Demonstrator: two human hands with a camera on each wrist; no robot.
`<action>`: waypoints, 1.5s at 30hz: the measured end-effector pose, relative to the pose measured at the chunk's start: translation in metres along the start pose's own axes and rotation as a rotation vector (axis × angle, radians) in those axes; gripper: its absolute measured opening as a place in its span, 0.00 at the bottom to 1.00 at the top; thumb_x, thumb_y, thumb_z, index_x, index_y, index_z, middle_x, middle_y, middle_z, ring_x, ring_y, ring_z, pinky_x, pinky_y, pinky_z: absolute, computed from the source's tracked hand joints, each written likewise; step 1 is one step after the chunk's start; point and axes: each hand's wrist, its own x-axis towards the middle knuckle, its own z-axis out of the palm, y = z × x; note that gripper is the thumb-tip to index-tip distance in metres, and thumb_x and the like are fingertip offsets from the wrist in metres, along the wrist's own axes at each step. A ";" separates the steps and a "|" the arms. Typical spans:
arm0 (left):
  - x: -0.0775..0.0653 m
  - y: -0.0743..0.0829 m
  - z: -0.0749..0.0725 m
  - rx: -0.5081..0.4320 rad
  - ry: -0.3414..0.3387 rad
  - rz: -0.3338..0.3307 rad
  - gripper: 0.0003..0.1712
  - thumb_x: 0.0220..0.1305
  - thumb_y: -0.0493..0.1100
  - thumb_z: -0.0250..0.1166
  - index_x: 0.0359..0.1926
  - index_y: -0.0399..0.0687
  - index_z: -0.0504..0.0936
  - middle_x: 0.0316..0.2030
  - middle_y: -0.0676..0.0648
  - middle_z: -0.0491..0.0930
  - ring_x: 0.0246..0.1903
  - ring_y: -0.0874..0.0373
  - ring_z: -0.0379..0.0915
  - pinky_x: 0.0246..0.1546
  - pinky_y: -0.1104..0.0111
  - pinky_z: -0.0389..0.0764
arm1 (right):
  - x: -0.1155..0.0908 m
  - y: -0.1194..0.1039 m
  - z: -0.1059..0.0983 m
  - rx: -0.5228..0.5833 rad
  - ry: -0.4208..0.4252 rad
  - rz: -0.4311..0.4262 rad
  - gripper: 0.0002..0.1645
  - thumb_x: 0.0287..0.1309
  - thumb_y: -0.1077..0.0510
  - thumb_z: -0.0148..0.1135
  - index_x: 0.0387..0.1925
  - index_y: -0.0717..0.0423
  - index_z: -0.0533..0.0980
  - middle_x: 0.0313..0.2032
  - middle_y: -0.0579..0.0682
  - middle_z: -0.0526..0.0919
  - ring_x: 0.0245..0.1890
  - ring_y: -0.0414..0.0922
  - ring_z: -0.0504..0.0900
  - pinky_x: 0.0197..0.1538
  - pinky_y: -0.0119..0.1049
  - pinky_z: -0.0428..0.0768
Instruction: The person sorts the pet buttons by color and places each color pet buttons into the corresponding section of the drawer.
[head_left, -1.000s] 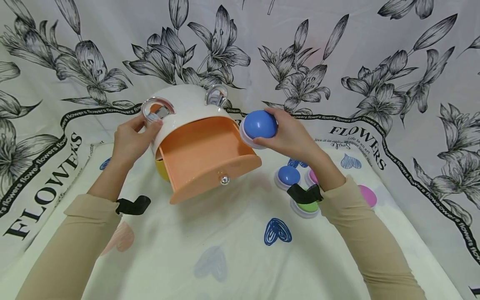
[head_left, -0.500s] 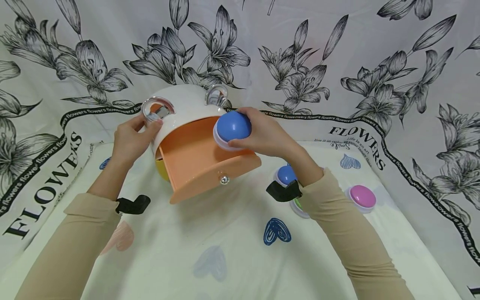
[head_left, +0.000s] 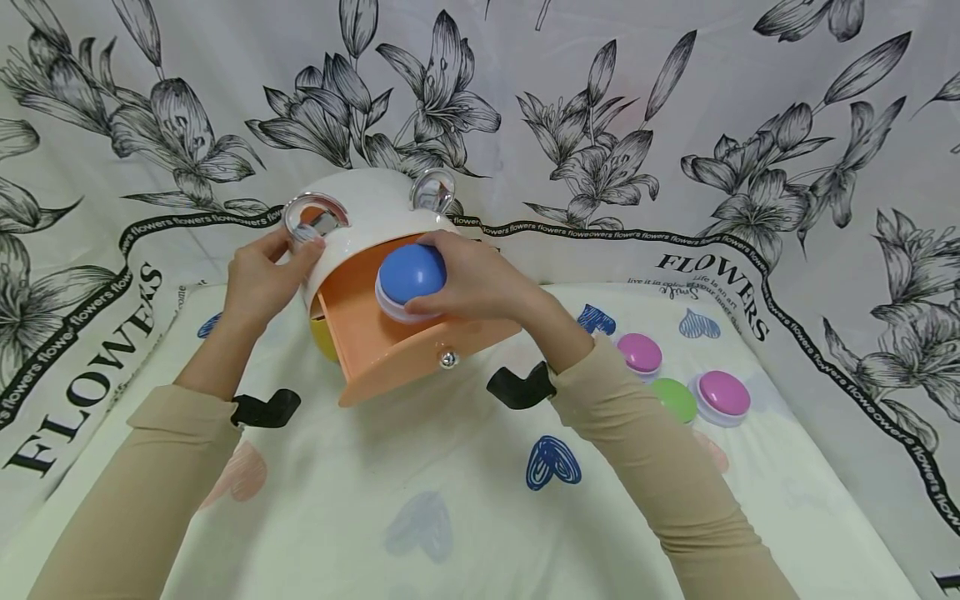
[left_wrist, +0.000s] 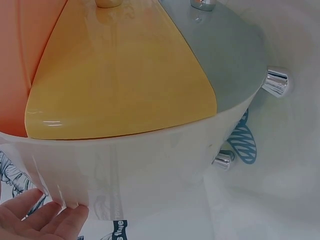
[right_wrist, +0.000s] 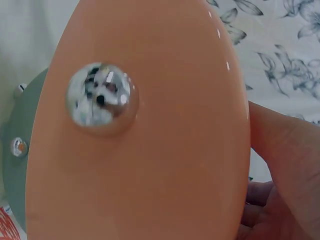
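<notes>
A white rounded drawer box with chrome rings on top has its orange drawer pulled out. My left hand holds the box's upper left side by a chrome ring; in the left wrist view its fingertips press the white shell. My right hand grips a blue dome-topped button with a white base, which overlaps the drawer's interior in the head view. In the right wrist view, the orange drawer front and its silver knob hide the button and part of the hand.
Two pink buttons, one nearer and one farther, lie on the heart-print cloth beside a green button, right of my forearm. A yellow drawer and a grey-green drawer are shut in the box.
My right hand has carried the blue button leftward, from beside the box to over the orange drawer. My left hand and the box have stayed put.
</notes>
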 end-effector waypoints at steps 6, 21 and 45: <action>0.000 0.000 -0.001 0.001 -0.002 0.006 0.44 0.49 0.71 0.49 0.64 0.58 0.56 0.64 0.48 0.54 0.64 0.51 0.43 0.53 0.51 0.64 | 0.007 -0.015 0.006 -0.026 -0.083 0.005 0.44 0.40 0.40 0.63 0.58 0.53 0.59 0.51 0.44 0.68 0.47 0.39 0.70 0.48 0.31 0.73; -0.002 0.000 -0.003 -0.018 -0.024 0.032 0.42 0.49 0.70 0.50 0.63 0.62 0.56 0.63 0.47 0.54 0.64 0.53 0.43 0.56 0.50 0.59 | 0.022 -0.034 0.020 -0.113 -0.211 -0.005 0.46 0.42 0.40 0.62 0.59 0.54 0.57 0.53 0.44 0.68 0.47 0.38 0.70 0.48 0.29 0.72; -0.002 -0.001 -0.003 -0.023 -0.013 0.061 0.39 0.50 0.68 0.51 0.63 0.61 0.58 0.63 0.46 0.56 0.64 0.54 0.45 0.56 0.51 0.61 | 0.032 -0.035 0.029 -0.176 -0.308 0.013 0.42 0.44 0.42 0.61 0.57 0.53 0.56 0.51 0.45 0.69 0.47 0.39 0.70 0.50 0.29 0.70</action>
